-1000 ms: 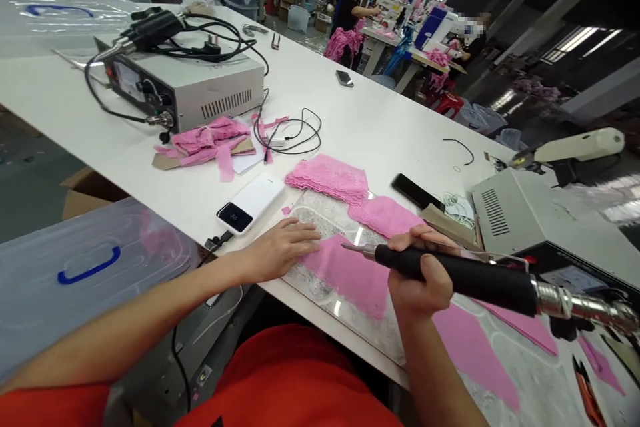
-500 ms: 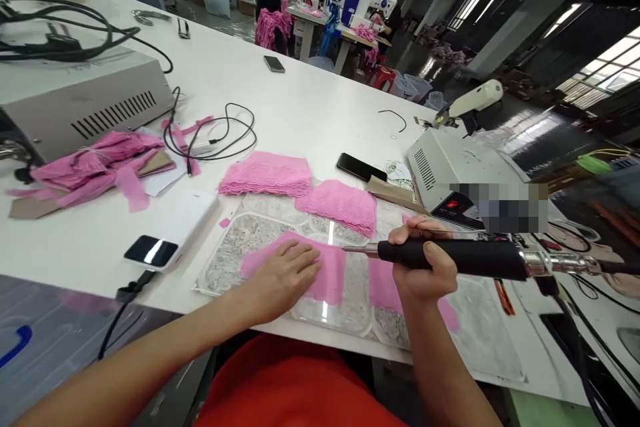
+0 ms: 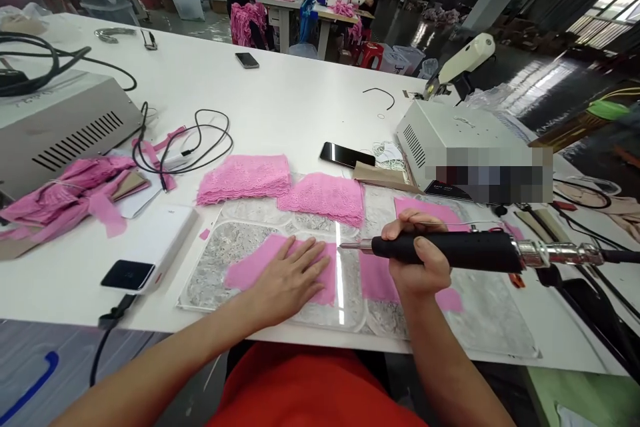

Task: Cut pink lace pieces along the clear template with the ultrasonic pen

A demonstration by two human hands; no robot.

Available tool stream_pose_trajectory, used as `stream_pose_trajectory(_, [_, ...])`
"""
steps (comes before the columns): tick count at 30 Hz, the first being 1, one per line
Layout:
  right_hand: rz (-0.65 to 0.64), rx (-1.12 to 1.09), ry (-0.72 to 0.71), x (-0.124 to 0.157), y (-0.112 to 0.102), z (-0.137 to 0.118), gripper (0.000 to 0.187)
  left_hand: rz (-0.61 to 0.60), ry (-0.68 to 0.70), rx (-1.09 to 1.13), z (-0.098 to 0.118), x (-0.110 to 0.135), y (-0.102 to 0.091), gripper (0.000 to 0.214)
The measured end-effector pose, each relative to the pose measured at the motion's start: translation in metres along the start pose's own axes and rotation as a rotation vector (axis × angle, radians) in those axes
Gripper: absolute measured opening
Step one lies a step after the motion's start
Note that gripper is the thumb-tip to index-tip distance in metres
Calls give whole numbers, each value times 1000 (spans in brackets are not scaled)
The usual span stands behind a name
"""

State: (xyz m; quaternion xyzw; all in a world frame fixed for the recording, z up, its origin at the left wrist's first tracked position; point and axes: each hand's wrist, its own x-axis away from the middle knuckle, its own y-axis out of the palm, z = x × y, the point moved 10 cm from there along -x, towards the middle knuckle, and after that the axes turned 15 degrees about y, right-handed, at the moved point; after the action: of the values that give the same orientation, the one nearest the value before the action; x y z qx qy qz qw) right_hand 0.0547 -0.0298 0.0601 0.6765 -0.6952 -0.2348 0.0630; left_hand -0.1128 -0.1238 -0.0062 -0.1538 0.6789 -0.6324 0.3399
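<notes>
My left hand point(image 3: 290, 280) lies flat, fingers spread, on a pink fabric strip point(image 3: 250, 265) that rests on a scratched clear cutting plate point(image 3: 210, 267) at the table's near edge. My right hand point(image 3: 417, 260) is wrapped round the black handle of a hot cutting tool point(image 3: 450, 250), held level; its metal tip point(image 3: 350, 245) points left, just right of my left fingertips and above the fabric. More of the pink strip point(image 3: 373, 277) shows under my right hand. Two stacks of pink lace point(image 3: 245, 177) point(image 3: 323, 197) sit just behind the plate.
A grey control box point(image 3: 60, 123) with black cables stands at far left, another white box point(image 3: 450, 137) at right. A power bank point(image 3: 150, 247), a black phone point(image 3: 347, 155), looped cables point(image 3: 195, 143) and pink scraps point(image 3: 65, 190) lie around. People work at sewing tables behind.
The view has swung right and lower. My left hand slid further onto the pink strip and spread flat. The tool stays level in my right hand, its tip near the left fingers.
</notes>
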Motion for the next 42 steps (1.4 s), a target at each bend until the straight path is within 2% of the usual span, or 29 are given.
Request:
stream_pose_trajectory(10, [-49, -2, -25, 1, 8, -1, 24, 22, 14, 8, 1, -1, -3, 42])
stream_pose_trajectory(23, [-69, 90, -38, 3, 13, 1, 15, 11, 12, 22, 1, -2, -1, 42])
stream_pose_trajectory(33, [-91, 68, -37, 6, 14, -1, 11, -21, -7, 34, 2, -1, 4, 43])
stream_pose_trajectory(38, [-61, 48, -43, 4, 13, -5, 15, 16, -31, 17, -2, 4, -15, 47])
stream_pose_trajectory(42, [-97, 18, -42, 4, 29, -7, 18, 132, -95, -40, -8, 31, -41, 36])
